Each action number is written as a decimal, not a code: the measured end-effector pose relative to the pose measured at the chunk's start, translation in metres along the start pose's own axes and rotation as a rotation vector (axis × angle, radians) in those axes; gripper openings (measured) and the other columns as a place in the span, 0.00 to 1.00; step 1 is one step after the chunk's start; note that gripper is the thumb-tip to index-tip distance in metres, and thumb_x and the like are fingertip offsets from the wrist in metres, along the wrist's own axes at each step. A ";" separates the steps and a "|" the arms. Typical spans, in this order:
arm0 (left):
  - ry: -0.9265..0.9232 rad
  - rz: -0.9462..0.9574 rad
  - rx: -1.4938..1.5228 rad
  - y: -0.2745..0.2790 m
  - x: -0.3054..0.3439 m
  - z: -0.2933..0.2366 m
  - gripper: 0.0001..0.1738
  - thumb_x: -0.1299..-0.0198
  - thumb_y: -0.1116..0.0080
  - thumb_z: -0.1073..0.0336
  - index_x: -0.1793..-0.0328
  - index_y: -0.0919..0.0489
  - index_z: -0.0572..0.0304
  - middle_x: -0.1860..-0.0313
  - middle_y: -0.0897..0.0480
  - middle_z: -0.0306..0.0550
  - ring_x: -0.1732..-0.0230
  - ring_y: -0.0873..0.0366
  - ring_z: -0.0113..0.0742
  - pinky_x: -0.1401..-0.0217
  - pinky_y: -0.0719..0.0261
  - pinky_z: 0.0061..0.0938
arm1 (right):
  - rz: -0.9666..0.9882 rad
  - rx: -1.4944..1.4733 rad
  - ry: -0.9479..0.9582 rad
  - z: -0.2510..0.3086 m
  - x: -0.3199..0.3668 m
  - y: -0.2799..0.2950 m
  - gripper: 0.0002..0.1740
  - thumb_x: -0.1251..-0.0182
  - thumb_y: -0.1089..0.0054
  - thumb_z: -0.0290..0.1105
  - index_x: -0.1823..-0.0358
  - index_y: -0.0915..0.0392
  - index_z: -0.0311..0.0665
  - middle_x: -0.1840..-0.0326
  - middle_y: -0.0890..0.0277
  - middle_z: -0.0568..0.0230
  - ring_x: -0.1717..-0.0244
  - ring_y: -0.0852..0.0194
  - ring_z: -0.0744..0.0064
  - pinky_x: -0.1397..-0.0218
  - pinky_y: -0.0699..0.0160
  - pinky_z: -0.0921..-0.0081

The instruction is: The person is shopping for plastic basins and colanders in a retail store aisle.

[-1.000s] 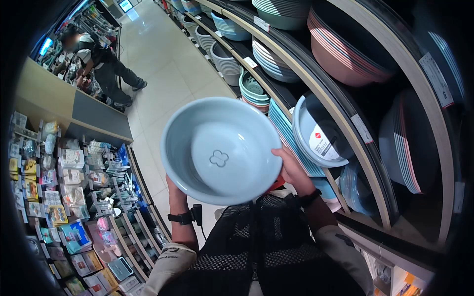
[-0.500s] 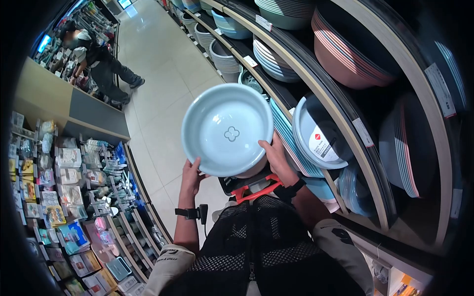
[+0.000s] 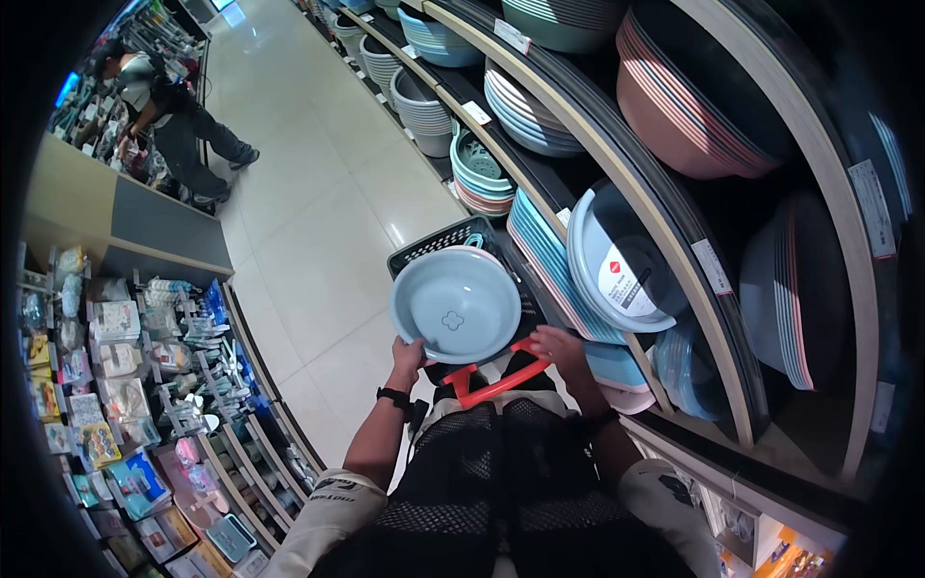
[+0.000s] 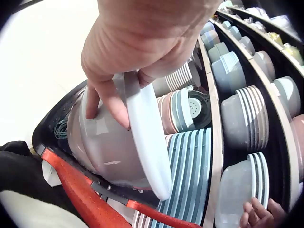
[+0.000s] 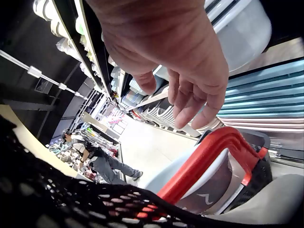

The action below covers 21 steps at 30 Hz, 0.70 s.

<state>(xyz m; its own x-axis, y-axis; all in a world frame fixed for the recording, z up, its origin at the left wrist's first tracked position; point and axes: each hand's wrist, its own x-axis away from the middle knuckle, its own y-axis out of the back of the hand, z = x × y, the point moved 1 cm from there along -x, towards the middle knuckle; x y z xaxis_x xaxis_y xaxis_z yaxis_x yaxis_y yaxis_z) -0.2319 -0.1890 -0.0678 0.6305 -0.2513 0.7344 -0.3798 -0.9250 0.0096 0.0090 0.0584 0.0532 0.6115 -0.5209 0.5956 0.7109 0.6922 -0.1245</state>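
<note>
A pale blue basin (image 3: 458, 299) with a flower mark in its bottom sits in a black basket (image 3: 424, 248) with a red handle (image 3: 501, 382). My left hand (image 3: 409, 360) grips the basin's near-left rim; in the left wrist view the fingers of that hand (image 4: 137, 52) lie along the basin's outer wall (image 4: 114, 152). My right hand (image 3: 564, 349) is off the basin, beside the handle's right end, its fingers loosely bent with nothing in them. The right wrist view shows that hand (image 5: 175, 66) above the red handle (image 5: 204, 161).
Shelves of stacked basins (image 3: 689, 106) and tubs stand on the right, with blue trays (image 3: 554, 260) near the basket. Small packaged goods (image 3: 120, 356) hang on the left. A person (image 3: 173, 120) bends over a display beyond the aisle floor (image 3: 299, 193).
The basin has moved down into the basket, and the basket and its handle now show more. My right hand has let go of the rim and moved right; my left still holds it.
</note>
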 end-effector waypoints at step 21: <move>0.141 0.115 0.008 -0.029 -0.111 0.044 0.25 0.30 0.47 0.75 0.30 0.39 0.63 0.43 0.21 0.60 0.51 0.14 0.58 0.67 0.07 0.45 | -0.296 0.038 -0.097 -0.055 0.118 0.013 0.19 0.24 0.41 0.29 0.37 0.23 0.29 0.45 0.15 0.56 0.51 0.14 0.69 0.46 0.16 0.72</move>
<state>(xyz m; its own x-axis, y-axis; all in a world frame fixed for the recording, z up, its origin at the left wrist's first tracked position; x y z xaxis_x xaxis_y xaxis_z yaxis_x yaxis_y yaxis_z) -0.2607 -0.1467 -0.1795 0.4816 -0.3137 0.8184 -0.4379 -0.8950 -0.0854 0.1098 -0.0214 0.0781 0.3424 -0.6537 0.6749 0.8386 0.5365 0.0941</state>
